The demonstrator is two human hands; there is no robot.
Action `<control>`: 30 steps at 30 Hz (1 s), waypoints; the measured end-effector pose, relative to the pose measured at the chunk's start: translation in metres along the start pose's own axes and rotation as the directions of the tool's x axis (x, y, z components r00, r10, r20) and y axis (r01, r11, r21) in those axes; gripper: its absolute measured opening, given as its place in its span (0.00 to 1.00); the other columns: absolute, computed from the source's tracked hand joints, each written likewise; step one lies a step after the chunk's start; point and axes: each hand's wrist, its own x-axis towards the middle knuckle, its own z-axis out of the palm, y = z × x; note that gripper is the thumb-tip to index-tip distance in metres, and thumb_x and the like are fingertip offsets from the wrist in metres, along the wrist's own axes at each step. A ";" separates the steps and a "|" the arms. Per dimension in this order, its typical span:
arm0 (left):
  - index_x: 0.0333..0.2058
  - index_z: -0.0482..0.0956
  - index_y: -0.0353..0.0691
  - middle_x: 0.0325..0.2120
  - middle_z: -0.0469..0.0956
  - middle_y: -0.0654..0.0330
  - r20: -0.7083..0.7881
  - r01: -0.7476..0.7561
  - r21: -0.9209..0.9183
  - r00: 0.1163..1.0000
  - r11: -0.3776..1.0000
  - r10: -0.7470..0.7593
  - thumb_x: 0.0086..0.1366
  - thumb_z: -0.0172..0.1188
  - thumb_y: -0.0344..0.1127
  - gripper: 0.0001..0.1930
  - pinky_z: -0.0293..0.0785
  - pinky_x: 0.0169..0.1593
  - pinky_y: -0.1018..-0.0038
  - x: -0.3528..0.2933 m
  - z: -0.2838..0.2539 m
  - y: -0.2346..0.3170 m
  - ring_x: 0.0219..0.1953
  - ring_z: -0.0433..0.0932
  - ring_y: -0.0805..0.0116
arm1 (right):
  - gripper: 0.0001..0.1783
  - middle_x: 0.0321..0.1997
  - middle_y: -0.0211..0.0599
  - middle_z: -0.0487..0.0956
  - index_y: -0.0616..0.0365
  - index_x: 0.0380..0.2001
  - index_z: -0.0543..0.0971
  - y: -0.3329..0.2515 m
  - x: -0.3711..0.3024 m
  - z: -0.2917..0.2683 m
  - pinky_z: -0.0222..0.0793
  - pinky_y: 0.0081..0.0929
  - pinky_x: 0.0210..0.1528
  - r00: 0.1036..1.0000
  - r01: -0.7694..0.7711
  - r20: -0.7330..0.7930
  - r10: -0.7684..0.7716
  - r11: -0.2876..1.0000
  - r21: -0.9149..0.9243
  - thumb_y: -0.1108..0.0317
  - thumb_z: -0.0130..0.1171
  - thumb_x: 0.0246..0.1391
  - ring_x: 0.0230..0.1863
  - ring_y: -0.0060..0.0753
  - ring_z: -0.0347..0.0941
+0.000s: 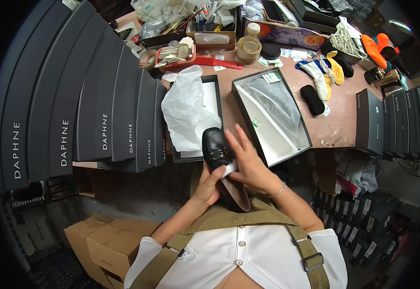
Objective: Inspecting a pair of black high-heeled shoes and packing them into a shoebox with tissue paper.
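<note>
From above, the left hand (209, 185) grips a black shoe (223, 166) from below, just in front of the table edge. The right hand (248, 161) presses a small white wipe (229, 169) against its top, near an open shoebox (271, 115) and white wrapping paper (186, 108).

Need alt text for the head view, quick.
Both hands hold a black loafer over the lap: left hand grips its side, right hand presses a small white pad on it. Behind, an open shoe box on a cluttered table.
</note>
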 end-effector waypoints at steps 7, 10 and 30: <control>0.63 0.54 0.48 0.51 0.66 0.62 -0.022 -0.021 0.122 0.999 0.992 0.024 0.55 0.61 0.32 0.37 0.63 0.60 0.67 -0.001 0.005 -0.003 0.54 0.66 0.68 | 0.54 0.55 0.60 0.68 0.55 0.69 0.47 0.021 0.005 0.011 0.66 0.40 0.56 0.980 -0.072 0.200 0.012 0.953 0.294 0.69 0.66 0.42 0.55 0.60 0.68; 0.61 0.57 0.46 0.49 0.67 0.62 0.022 0.071 -0.019 0.997 0.997 -0.071 0.53 0.56 0.29 0.35 0.64 0.59 0.69 0.005 -0.002 -0.001 0.52 0.67 0.68 | 0.58 0.57 0.62 0.67 0.60 0.69 0.44 0.035 0.010 -0.006 0.58 0.36 0.63 0.961 -0.028 0.246 -0.129 0.837 0.547 0.66 0.69 0.42 0.57 0.58 0.67; 0.64 0.51 0.45 0.52 0.65 0.61 0.164 -0.198 0.317 0.975 0.928 0.152 0.57 0.64 0.33 0.39 0.62 0.59 0.71 0.007 0.001 0.011 0.54 0.66 0.70 | 0.40 0.64 0.59 0.64 0.64 0.65 0.58 0.017 0.010 -0.012 0.65 0.37 0.61 0.995 0.086 0.010 -0.097 0.921 0.380 0.71 0.63 0.50 0.62 0.54 0.66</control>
